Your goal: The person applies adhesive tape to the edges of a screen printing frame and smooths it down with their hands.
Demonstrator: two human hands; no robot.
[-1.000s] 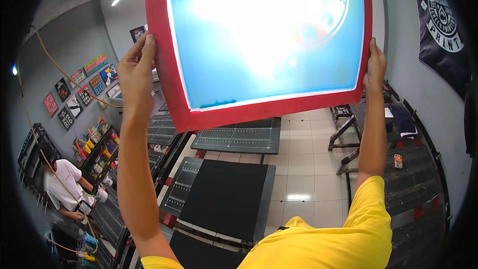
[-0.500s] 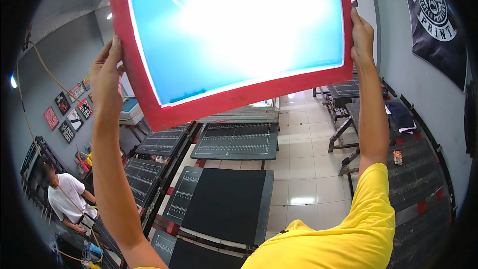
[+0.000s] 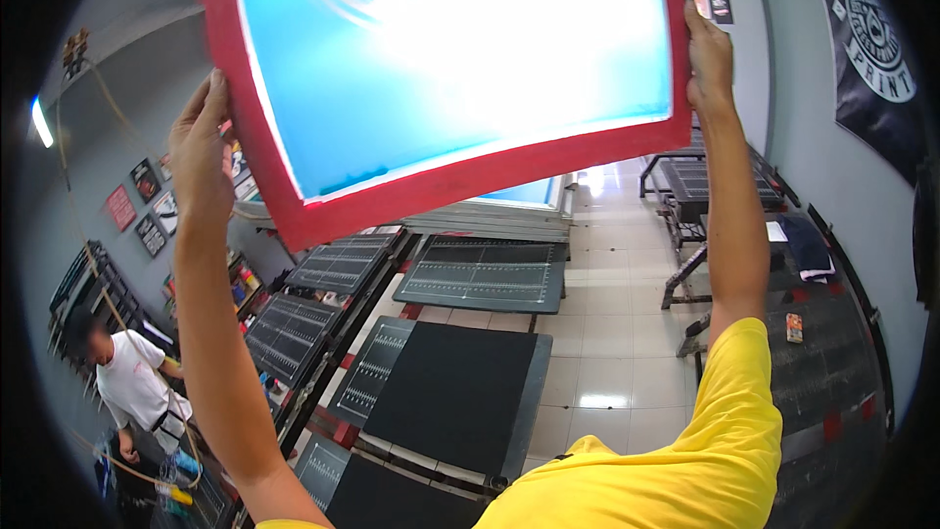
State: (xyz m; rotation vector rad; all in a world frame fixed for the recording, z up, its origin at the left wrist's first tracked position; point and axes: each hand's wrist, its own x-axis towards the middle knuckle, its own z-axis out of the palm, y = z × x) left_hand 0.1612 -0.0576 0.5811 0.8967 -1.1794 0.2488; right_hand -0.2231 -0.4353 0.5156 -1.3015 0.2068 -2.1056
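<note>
Raised in front of me is a screen printing frame (image 3: 450, 176) with a red border and a blue, light-filled mesh (image 3: 343, 127). Part of a round design shows near the mesh's upper edge, and the frame's top runs out of view. My left hand (image 3: 201, 147) grips the left side, thumb and fingers closed on the red border. On the opposite side, my right hand (image 3: 711, 59) is closed round the right border. The frame tilts, its lower left corner hanging lower than the right one.
Below stand printing boards (image 3: 480, 274), one covered by black cloth (image 3: 446, 387). A tiled floor aisle (image 3: 617, 304) separates them from dark tables (image 3: 822, 362) on the right, bearing a small orange box (image 3: 794, 327) and folded dark cloth (image 3: 808, 247). A person in white (image 3: 132, 372) stands at lower left.
The frame has shifted slightly left and up relative to my view, still in both hands. The room behind has slid rightward, and the person at lower left has moved an arm.
</note>
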